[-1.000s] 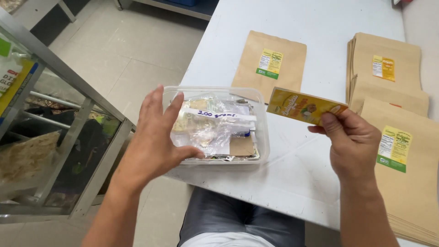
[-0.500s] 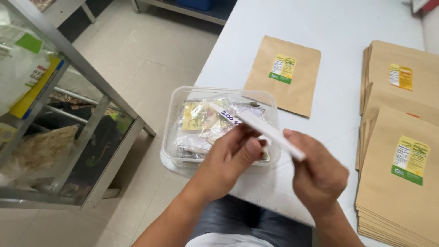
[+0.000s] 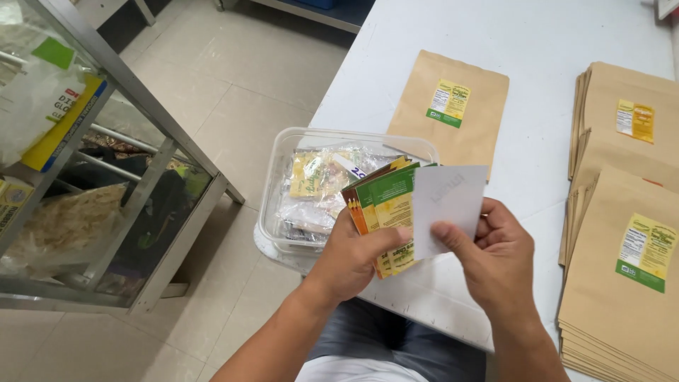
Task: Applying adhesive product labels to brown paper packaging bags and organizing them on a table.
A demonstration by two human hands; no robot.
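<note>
Grips hold labels over white table.

Small packing workroom: stacked labelled kraft pouches, white table, metal shelving.

green-and-orange labels, white sheet, brown paper bags

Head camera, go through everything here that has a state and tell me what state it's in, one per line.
left hand: gripping a fanned stack of label cards
right hand: pinching a white card, blank side up
clear plastic tub: open, no lid, holding packets
single brown paper bag: lying flat, label up
brown bag stacks: piled flat, labels up
</note>
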